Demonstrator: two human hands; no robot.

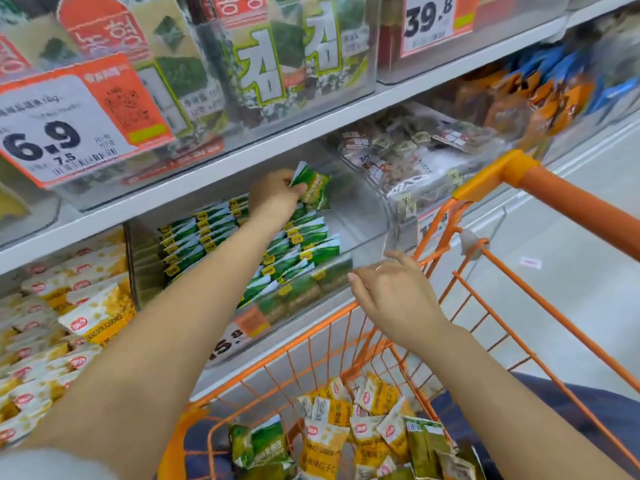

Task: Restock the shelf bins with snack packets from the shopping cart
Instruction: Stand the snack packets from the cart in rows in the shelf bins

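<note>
My left hand reaches into the clear shelf bin and is shut on a green snack packet, held above rows of matching green packets. My right hand hovers open and holds nothing, just over the rim of the orange shopping cart, near the bin's front right corner. In the cart lie several yellow packets and green packets, loosely piled.
A bin of yellow-and-white packets stands to the left of the green bin. Another clear bin of small wrapped snacks is to the right. Seaweed packs and price tags fill the shelf above. Pale floor lies right of the cart.
</note>
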